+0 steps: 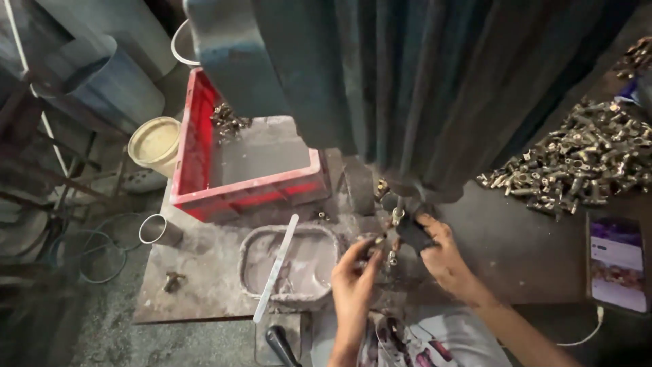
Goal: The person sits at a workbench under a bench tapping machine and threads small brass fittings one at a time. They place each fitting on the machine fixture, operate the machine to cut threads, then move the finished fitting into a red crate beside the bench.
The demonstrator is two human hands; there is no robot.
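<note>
- Nearest the camera, a dark handle (280, 343) pokes up at the bottom edge, with patterned cloth (414, 343) on the person's lap to its right.
- Left hand (354, 282) rises from the near edge; its fingers (370, 250) pinch a small brass fitting (380, 241) just under the machine's head.
- Right hand (445, 255) comes in from the right, fingers curled around a dark part (411, 234) touching the same spot; whether they clamp it tight I cannot tell.
- Left of the hands, a grey tray (252, 245) of cloudy liquid sits on the worktop (197, 272), a pale flat strip (275, 268) lying across it.
- One loose fitting (173, 280) lies near the worktop's left edge, beside a short metal tube (157, 230).
- On the far right, a big heap of fittings (577, 160) waits, with a lit phone (617, 264) nearer.
- Farther left, a red crate (193, 160) holds only a small cluster of fittings (227, 121) in its far corner.
- Judging by heap against crate, little is done and most pieces remain; one is at the machine now.
- Beyond stands a cream bucket (155, 141).
</note>
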